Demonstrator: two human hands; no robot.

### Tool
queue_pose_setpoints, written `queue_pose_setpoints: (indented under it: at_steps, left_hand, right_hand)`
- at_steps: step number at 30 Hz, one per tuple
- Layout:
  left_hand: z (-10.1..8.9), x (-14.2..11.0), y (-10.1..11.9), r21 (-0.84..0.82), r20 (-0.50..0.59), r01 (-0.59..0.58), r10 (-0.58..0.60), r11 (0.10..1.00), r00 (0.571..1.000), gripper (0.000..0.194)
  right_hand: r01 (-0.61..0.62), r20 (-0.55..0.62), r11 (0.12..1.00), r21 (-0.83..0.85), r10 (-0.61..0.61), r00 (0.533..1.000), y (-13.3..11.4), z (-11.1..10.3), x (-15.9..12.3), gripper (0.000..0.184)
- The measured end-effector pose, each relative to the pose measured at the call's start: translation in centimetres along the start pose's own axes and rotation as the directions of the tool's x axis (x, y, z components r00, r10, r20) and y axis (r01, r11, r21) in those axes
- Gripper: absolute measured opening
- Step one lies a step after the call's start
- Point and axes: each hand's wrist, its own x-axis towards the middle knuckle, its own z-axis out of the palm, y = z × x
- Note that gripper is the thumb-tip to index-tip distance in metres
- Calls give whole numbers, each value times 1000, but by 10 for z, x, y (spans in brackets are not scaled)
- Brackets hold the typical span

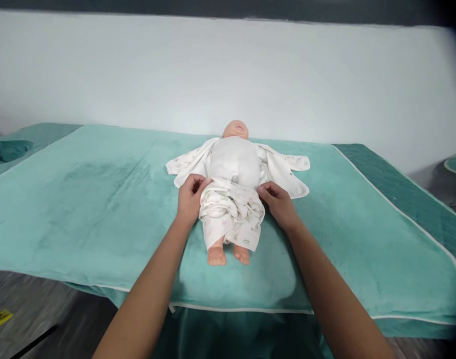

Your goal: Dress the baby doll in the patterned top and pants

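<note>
Patterned pants (231, 209) are sitting bunched round hips & legs of the doll (235, 155), bare feet (216, 256) poking out below. L hand (190, 198) is pinching waistband (228, 185) at one side, R hand (280, 203) pinching it at t'other. Doll's lying on its back atop green bed cover (112, 214) w/ open shirt (193, 162) spreading out both sides; white wall (228, 75) standing behind.
</note>
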Motion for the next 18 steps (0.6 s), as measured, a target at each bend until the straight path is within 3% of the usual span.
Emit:
queue_pose_setpoints:
  at_steps: [3, 6, 8, 12, 15, 18]
  left_hand:
    - [-8, -5, 0, -106, 97, 179, -169, 978, 981, 32]
    - [-17, -7, -1, -176, 205, 325, -289, 929, 935, 22]
    - [-23, -8, 3, -127, 295, 342, -294, 931, 909, 13]
    - [-29, -12, 14, 39, 493, 242, -230, 969, 839, 35]
    - [-33, -14, 15, -50, 549, 314, -237, 948, 801, 54]
    - [-37, -15, 6, -170, 546, 410, -261, 896, 796, 58]
  right_hand:
    - [-2, 70, 999, 53, -1, 998, -2, -4, -5, 24]
    - [-23, 207, 996, 90, 4, 978, -5, -12, -9, 19]
    - [-64, 319, 992, 112, 25, 947, -6, -16, -10, 17]
    - [-107, 427, 988, 108, 52, 903, -9, -19, -11, 20]
    - [-95, 444, 989, 113, 36, 896, -11, -20, -12, 18]
    - [-139, 470, 982, 125, 65, 880, -10, -23, -12, 20]
